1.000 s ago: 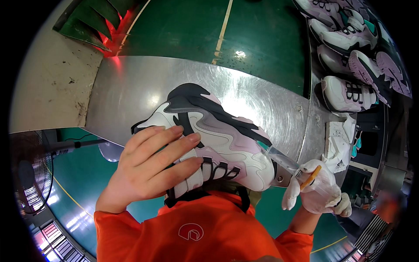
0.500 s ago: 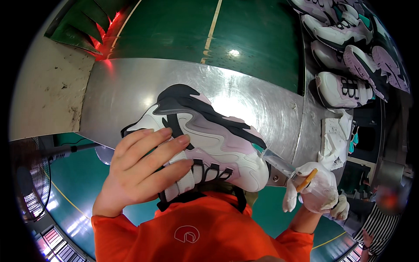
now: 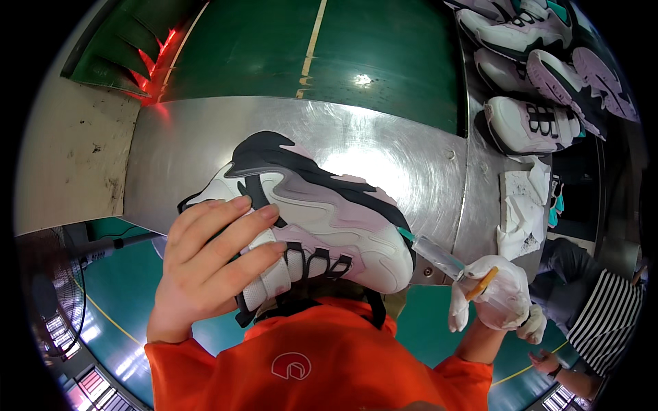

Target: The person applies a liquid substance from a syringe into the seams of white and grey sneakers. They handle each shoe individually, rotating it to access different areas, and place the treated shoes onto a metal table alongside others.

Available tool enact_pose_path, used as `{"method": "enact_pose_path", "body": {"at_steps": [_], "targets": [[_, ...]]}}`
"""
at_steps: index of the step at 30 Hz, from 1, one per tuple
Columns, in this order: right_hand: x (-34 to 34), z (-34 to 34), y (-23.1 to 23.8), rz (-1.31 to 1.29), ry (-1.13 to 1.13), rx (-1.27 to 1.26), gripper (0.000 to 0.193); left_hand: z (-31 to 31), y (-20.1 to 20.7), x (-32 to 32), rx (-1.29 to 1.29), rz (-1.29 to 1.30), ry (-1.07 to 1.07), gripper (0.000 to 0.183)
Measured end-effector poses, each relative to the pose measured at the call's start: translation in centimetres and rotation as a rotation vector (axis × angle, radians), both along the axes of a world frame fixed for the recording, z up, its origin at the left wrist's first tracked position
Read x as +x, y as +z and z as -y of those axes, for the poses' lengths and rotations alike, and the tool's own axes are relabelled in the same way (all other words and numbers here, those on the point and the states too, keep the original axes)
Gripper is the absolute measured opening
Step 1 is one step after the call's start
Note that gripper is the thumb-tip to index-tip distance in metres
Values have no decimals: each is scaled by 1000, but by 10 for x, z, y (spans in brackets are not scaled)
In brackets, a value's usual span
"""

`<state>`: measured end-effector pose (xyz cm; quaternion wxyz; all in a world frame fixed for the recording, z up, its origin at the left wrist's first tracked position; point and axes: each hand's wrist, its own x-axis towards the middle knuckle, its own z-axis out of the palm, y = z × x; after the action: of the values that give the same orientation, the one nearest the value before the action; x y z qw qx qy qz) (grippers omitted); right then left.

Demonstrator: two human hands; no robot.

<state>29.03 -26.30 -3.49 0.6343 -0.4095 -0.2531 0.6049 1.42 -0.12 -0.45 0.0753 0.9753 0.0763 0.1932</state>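
A white, lilac and black sneaker [image 3: 301,205] lies tilted on its side before me, its dark sole edge turned away and its toe to the right. My bare left hand [image 3: 212,257] grips it by the ankle end, fingers spread over the upper. In a white glove, my right hand [image 3: 493,294] holds a clear syringe [image 3: 439,255] with a teal tip and an orange part by the fingers. That tip meets, or nearly meets, the seam between upper and sole at the toe; exact contact is hard to see.
Beneath the sneaker is a shiny metal table [image 3: 185,144], with a green conveyor belt [image 3: 384,61] beyond it. Several similar sneakers [image 3: 531,127] are piled at the far right, near crumpled white paper [image 3: 522,205]. A person in a striped top [image 3: 606,318] is at right; a fan [image 3: 58,294] stands left.
The sneaker and my left hand have shifted slightly left in view, as has the background. The syringe tip stays by the toe. The person at right shows more fully.
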Motion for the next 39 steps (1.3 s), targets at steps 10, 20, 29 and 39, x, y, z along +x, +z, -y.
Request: {"method": "enact_pose_path", "body": {"at_steps": [10,20,29,39], "targets": [[-22,-46,20,537,-328,-24,58,2,3,2,-8,14,-9,27],[-26,-150,5,1110,-283,-240,91,-4,2,1,-60,35,-44,33],[-19,-150,5,1242,-160,-227,94,-8,0,-3,-20,18,-80,27],[-16,-140,9,855,-164,-197,90,-4,5,-4,-70,52,-63,27]]}}
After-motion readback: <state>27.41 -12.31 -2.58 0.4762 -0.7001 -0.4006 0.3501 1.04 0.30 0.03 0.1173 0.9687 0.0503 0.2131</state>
